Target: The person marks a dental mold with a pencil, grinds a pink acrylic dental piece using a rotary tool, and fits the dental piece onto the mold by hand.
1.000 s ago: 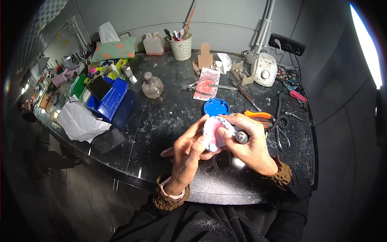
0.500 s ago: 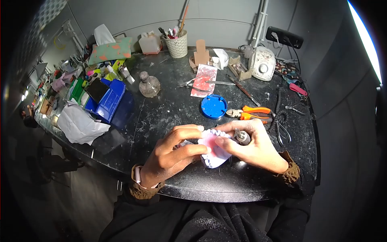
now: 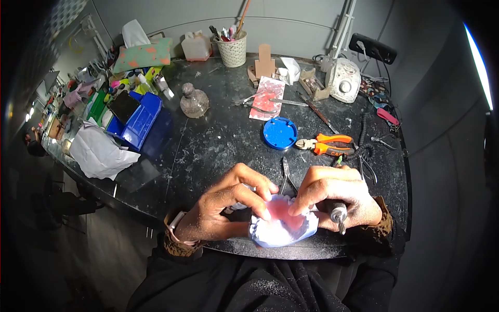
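Observation:
A white dental cast (image 3: 273,232) with a pink plate (image 3: 280,212) on its inner side is held low over the desk's front edge. My left hand (image 3: 223,205) grips the cast from the left, with fingertips on the pink part. From the right, my right hand (image 3: 338,195) pinches the cast and also holds a metal rotary handpiece (image 3: 339,213), its tip pointing down. White dust covers both hands. Behind the cast lies a slim metal tool (image 3: 285,169). Something pale under my left fingers is mostly hidden.
Beyond the hands are a blue round dish (image 3: 280,133), orange-handled cutters (image 3: 332,144) and a stained card (image 3: 267,99). At left stand a glass bottle (image 3: 194,101), blue bin (image 3: 138,122) and crumpled paper (image 3: 101,153). A white control unit (image 3: 344,81) stands back right.
Both hands and the cast have moved down toward me, and the cast has tilted. The handpiece tip now points downward. The slim tool behind the cast has come into view.

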Demonstrator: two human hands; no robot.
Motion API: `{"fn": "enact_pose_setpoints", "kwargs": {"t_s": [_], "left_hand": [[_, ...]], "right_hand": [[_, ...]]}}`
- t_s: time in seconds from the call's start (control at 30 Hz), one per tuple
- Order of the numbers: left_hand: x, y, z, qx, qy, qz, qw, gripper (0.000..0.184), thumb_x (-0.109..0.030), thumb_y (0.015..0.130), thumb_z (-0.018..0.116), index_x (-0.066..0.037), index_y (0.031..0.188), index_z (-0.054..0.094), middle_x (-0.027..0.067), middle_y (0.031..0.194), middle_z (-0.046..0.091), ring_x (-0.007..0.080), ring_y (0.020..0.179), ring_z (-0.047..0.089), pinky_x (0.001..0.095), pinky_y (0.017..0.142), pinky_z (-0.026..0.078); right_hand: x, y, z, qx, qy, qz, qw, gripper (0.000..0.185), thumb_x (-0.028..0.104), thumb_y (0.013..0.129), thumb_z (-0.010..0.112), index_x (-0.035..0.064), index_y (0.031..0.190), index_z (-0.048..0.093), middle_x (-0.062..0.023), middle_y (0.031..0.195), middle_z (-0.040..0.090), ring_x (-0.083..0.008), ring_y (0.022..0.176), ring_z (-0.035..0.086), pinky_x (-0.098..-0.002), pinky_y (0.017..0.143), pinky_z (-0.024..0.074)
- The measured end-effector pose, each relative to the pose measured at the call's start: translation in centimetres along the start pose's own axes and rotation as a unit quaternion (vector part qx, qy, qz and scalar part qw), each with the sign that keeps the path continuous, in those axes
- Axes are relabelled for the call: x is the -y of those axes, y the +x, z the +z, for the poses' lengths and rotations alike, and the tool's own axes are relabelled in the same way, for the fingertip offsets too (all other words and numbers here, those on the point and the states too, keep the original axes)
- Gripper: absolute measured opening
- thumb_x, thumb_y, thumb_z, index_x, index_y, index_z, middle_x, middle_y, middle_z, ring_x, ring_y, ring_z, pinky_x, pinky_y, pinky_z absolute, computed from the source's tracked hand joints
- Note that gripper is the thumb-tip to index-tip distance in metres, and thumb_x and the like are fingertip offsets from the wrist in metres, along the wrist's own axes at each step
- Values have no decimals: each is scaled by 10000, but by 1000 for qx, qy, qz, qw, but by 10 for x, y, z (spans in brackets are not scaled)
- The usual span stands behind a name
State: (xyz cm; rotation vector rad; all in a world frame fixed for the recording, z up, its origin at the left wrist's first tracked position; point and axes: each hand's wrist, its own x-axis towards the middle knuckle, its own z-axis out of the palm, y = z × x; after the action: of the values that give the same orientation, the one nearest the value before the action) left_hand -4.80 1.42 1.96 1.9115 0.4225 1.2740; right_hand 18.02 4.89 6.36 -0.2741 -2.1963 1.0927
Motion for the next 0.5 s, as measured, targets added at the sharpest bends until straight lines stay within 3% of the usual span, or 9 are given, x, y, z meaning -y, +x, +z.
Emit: {"fn": "enact_pose_setpoints", "kwargs": {"t_s": [0.2, 0.3, 0.4, 0.5], "left_hand": [[-4, -1, -5, 46, -21, -24, 998, 232, -176, 696, 752, -82, 867, 627, 83, 956, 488, 235, 996, 533, 357, 835, 452], [-6, 1, 1, 8, 9, -29, 1000, 171, -89, 632, 780, -118, 673, 616, 31, 834, 458, 212, 842, 579, 324, 745, 488], [2, -4, -7, 63, -24, -6, 998, 208, -203, 699, 739, -75, 830, 641, 59, 933, 474, 234, 969, 530, 364, 842, 438], [6, -6, -5, 58, -9, 9, 998, 216, -204, 692, 738, -72, 831, 640, 55, 927, 474, 237, 962, 532, 366, 847, 435]], "right_hand": [[-3, -4, -2, 95, -39, 18, 995, 385, 62, 625, 617, 141, 1000, 579, -11, 879, 522, -172, 778, 576, -269, 503, 365], [-7, -7, 1, 108, -79, -10, 991, 427, 94, 630, 639, 164, 1043, 554, 3, 910, 516, -167, 732, 580, -268, 464, 360], [5, -1, 0, 110, -101, 14, 989, 190, 49, 724, 632, 95, 908, 641, -15, 807, 617, -159, 652, 604, -278, 454, 436], [4, -2, 2, 101, -121, -9, 987, 175, 88, 735, 636, 98, 910, 638, 6, 738, 571, -146, 591, 582, -273, 410, 393]]}}
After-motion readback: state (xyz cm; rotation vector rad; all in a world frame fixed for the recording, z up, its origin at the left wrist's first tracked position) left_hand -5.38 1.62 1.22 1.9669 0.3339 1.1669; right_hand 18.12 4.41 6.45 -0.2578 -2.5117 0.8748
